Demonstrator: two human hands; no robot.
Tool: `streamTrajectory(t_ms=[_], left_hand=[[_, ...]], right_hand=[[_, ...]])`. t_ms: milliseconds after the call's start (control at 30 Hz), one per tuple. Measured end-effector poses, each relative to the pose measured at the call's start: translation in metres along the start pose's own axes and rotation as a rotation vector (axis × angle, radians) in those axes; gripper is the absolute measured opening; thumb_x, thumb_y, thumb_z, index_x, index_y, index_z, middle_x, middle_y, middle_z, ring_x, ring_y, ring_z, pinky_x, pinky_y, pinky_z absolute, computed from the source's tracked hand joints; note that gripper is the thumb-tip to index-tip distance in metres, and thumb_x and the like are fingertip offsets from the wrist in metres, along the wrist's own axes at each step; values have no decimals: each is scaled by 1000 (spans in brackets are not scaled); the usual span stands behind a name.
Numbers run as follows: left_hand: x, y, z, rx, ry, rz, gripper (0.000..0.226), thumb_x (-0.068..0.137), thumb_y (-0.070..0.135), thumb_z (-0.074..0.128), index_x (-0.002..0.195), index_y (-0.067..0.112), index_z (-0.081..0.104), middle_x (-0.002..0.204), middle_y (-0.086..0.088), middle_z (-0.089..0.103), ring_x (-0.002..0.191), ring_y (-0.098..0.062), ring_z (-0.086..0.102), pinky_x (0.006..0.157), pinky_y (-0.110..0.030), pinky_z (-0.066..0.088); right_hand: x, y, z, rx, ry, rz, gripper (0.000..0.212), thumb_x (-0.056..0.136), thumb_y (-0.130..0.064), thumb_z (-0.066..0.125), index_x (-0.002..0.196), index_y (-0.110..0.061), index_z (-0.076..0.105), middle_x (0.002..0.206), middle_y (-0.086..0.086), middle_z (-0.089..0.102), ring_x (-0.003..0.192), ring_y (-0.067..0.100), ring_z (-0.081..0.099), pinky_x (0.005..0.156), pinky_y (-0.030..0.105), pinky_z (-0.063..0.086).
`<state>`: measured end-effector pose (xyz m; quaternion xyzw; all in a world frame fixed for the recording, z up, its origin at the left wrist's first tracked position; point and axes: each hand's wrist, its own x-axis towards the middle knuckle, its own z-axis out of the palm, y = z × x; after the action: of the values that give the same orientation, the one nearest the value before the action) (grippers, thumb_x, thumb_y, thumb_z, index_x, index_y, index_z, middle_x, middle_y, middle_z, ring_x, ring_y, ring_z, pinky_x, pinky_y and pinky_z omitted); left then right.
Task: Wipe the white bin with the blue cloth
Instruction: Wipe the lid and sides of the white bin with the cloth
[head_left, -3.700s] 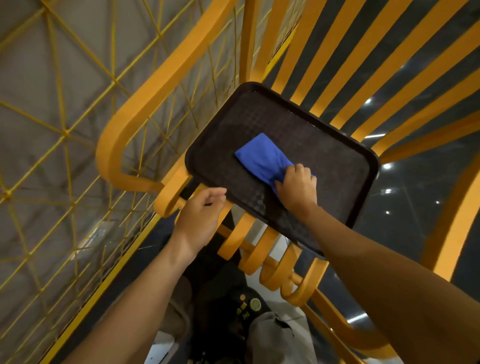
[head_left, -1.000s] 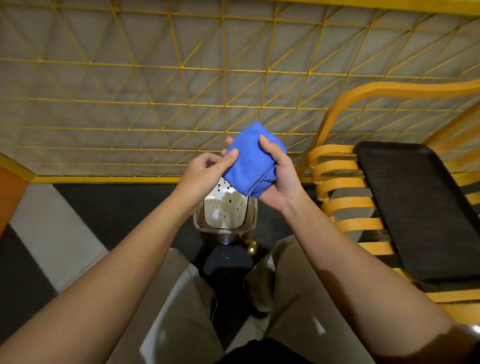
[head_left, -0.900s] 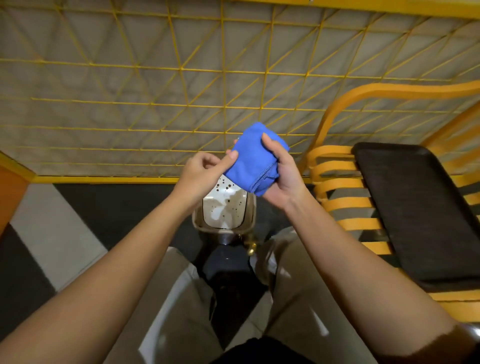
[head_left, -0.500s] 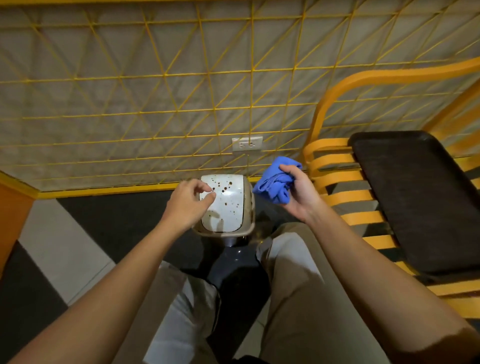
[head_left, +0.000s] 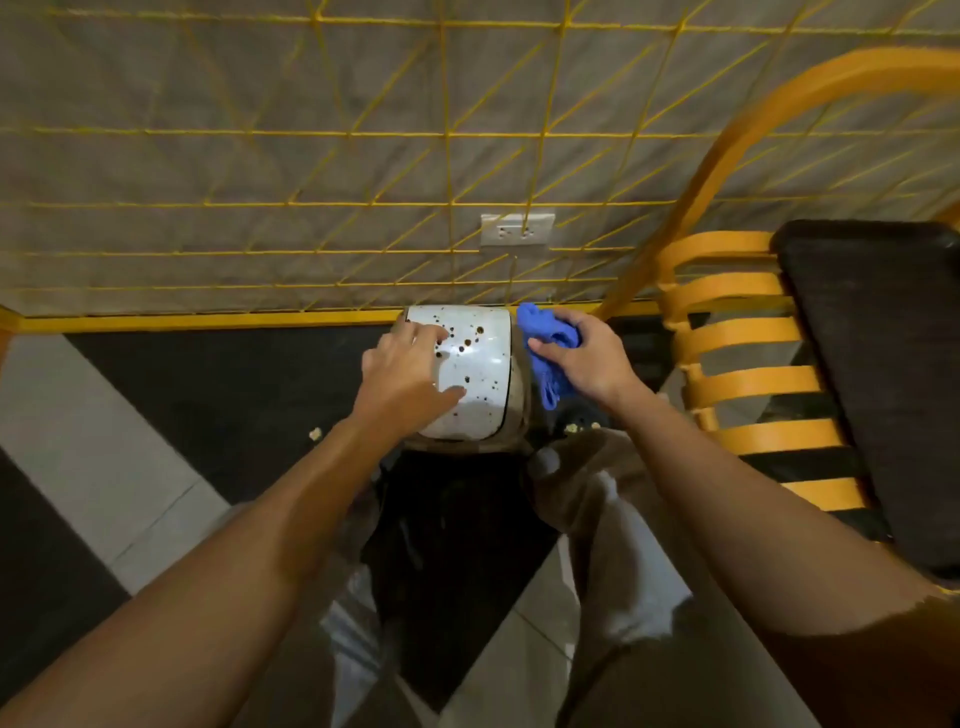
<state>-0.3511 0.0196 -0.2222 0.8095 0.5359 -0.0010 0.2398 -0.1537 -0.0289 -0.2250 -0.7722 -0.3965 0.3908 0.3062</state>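
Dark floor (head_left: 208, 395), left hand (head_left: 402, 371) flat on white bin (head_left: 480, 374), right hand (head_left: 587, 358) clutching blue cloth (head_left: 545, 332)

— Where is the white bin (head_left: 478, 384)?
— On the floor (head_left: 234, 379). The left hand (head_left: 405, 371) rests on its spotty top.
— And the blue cloth (head_left: 545, 332)?
— The right hand (head_left: 589, 361) grips it, beside the bin.

Both bare forearms reach forward. The left hand (head_left: 402, 371) lies palm down, fingers straight and spread; the right hand (head_left: 589, 358) curls around a crumpled blue cloth (head_left: 544, 326).
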Motion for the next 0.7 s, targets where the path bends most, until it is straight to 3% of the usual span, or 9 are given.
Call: streamTrajectory(t_ms=[133,300,467,700], left_hand=[[31,-2,23,106,-39,75,82,73,45,72,141,22,31,147,-1,30,135,-22,26,106,-44,22],[65,-1,36,192,-66,106,98,69,45,76,146,23,19,152,-1,23,139,-23,21,112,-48,17],[78,-10,51,343,-120,180,98,68,50,74,145,23,20,152,0,22,139,-24,21,111,-53,15],[80,-16,55,327,-104,207,94,71,48,73,144,22,21,152,0,23,138,-23,24,110,-52,14]], right_hand=[[25,7,6,-217,0,-106,50,82,-20,68,129,-12,53,129,9,54,120,22,48,104,31,35],[48,10,16,-404,-52,-206,48,85,-28,62,131,-23,50,131,3,55,119,21,49,104,44,40],[59,13,24,-498,-16,-331,42,83,-20,61,125,-20,55,121,5,60,111,23,55,95,46,44],[36,34,33,-600,-59,-363,47,79,-8,62,125,-16,58,122,9,57,111,30,53,96,47,40]])
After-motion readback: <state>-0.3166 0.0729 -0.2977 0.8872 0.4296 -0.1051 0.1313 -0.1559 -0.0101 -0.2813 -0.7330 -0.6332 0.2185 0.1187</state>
